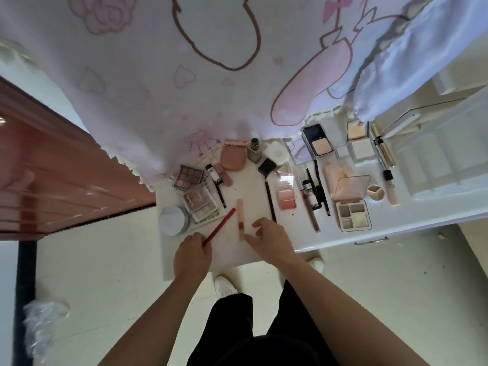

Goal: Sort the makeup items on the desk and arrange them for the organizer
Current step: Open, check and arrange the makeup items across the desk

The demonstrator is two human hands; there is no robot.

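Note:
Makeup lies spread over a white desk (pixel 245 191). My left hand (pixel 194 253) pinches the near end of a red pencil (pixel 220 229) that slants up to the right. My right hand (pixel 268 237) hovers over the desk's front edge with fingers loosely spread, its fingertips at the lower end of a beige lip gloss tube (pixel 240 216). Whether it holds the tube is unclear. A black pencil (pixel 270 200) lies just right of it. Eyeshadow palettes (pixel 188 177) and a round silver jar (pixel 173 220) sit at the left.
A pink blush palette (pixel 287 192), several liners and an open quad palette (pixel 353 215) lie to the right. Compacts (pixel 317 143) stand at the back under a hanging pink cloth (pixel 211 75). A clear plastic organizer (pixel 438 165) is at the far right. A brown door (pixel 52 167) stands left.

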